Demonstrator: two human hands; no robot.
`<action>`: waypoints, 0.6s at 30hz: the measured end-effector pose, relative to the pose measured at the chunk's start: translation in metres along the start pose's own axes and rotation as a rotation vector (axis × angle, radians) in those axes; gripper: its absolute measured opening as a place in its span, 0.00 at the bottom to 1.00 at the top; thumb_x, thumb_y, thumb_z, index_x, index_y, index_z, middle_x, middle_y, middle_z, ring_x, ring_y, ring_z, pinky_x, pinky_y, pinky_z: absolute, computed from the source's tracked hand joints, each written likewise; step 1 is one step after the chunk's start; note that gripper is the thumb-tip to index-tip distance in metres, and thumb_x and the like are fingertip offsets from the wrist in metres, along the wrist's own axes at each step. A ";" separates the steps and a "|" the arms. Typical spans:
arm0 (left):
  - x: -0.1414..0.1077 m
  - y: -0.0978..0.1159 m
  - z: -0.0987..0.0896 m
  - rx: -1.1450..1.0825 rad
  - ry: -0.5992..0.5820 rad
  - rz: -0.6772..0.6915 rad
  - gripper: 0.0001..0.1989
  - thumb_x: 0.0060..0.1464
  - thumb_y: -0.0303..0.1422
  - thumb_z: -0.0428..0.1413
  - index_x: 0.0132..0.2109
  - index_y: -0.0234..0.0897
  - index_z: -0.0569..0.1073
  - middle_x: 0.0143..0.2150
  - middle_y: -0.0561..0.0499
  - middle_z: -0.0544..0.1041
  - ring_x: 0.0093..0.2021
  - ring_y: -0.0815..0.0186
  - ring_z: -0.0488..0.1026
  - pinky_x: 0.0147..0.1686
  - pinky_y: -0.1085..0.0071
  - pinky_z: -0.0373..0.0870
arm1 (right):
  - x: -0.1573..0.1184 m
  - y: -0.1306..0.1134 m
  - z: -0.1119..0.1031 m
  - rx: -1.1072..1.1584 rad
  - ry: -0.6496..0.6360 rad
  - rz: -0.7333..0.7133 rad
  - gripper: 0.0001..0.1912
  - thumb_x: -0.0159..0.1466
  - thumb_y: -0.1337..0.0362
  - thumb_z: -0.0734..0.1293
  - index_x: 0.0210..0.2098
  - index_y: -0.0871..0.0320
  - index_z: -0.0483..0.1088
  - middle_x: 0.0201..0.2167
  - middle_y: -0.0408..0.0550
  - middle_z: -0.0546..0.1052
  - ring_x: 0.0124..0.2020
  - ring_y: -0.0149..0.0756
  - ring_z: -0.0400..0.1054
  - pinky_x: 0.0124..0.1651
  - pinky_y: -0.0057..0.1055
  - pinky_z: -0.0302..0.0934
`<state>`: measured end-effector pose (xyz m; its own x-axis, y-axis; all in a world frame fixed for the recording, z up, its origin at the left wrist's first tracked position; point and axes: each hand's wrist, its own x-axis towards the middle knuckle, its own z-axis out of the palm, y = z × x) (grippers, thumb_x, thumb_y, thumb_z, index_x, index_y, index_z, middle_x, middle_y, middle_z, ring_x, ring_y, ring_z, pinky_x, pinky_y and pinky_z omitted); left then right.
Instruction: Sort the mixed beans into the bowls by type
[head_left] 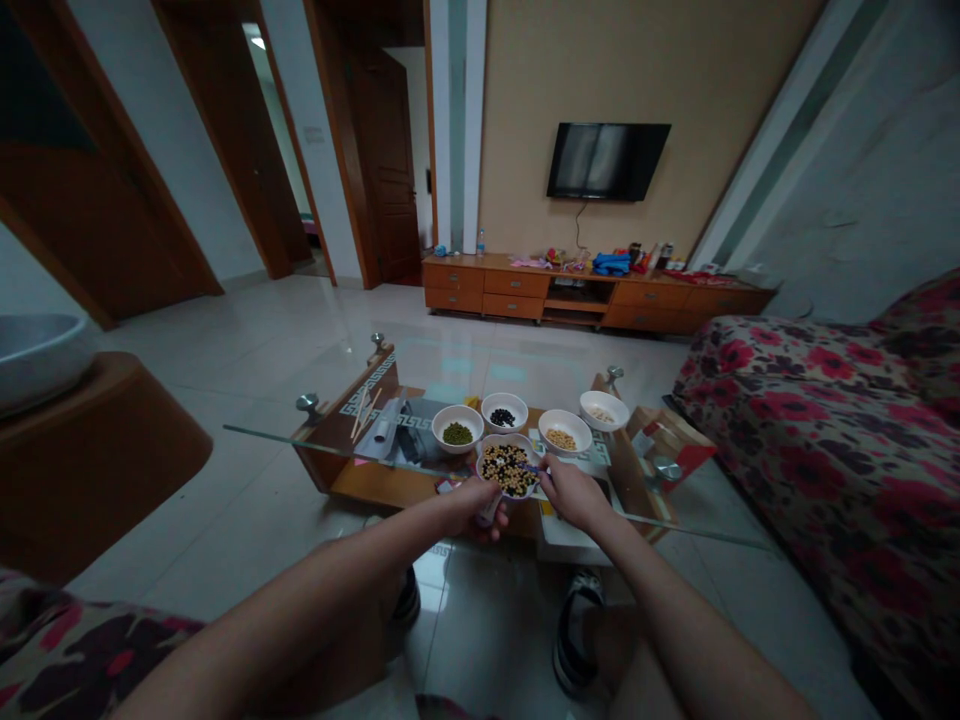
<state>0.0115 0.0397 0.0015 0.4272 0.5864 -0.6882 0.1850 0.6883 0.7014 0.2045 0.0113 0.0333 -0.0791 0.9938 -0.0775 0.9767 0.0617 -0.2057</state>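
At the table's near edge, a flower-shaped dish [495,440] holds mixed black and yellow beans. My left hand [484,505] is closed at its near side, around a pale purple part that looks like a handle. Pinched in my right hand [568,490] is a thin purple tool [531,469], its tip over the beans; its exact kind is too small to tell. Around the dish stand a white bowl of green beans [457,430], a bowl of black beans [504,412], a bowl of yellow beans [565,433] and a bowl of pale pieces [604,411].
The bowls rest on a glass-topped coffee table [300,437]. Chopsticks [364,410] and papers show at its left, a paper bag [671,440] at its right. A flowered sofa [810,420] stands on the right, a round-edged wooden stand [112,450] on the left.
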 end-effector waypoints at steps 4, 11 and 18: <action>0.010 -0.006 -0.008 0.032 -0.151 -0.047 0.18 0.58 0.36 0.39 0.30 0.33 0.68 0.23 0.50 0.68 0.18 0.68 0.66 0.22 0.72 0.56 | 0.006 0.005 0.004 0.057 0.015 0.045 0.14 0.68 0.60 0.54 0.45 0.59 0.65 0.37 0.51 0.76 0.38 0.36 0.71 0.33 0.28 0.51; 0.014 -0.013 -0.005 -0.080 -0.105 -0.039 0.24 0.56 0.49 0.41 0.30 0.33 0.69 0.21 0.51 0.69 0.16 0.69 0.65 0.20 0.73 0.58 | 0.015 0.001 0.010 0.138 0.106 0.166 0.12 0.66 0.59 0.57 0.42 0.57 0.67 0.34 0.49 0.77 0.36 0.36 0.71 0.31 0.28 0.49; 0.016 -0.016 0.009 -0.105 -0.101 -0.051 0.23 0.58 0.41 0.35 0.28 0.33 0.68 0.18 0.51 0.68 0.12 0.68 0.63 0.18 0.72 0.56 | 0.020 -0.014 0.013 0.074 0.180 0.178 0.12 0.66 0.58 0.56 0.40 0.55 0.67 0.33 0.47 0.77 0.33 0.35 0.70 0.30 0.28 0.49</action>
<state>0.0230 0.0344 -0.0185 0.5075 0.5076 -0.6963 0.1175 0.7597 0.6395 0.1868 0.0295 0.0217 0.1359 0.9892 0.0550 0.9543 -0.1158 -0.2753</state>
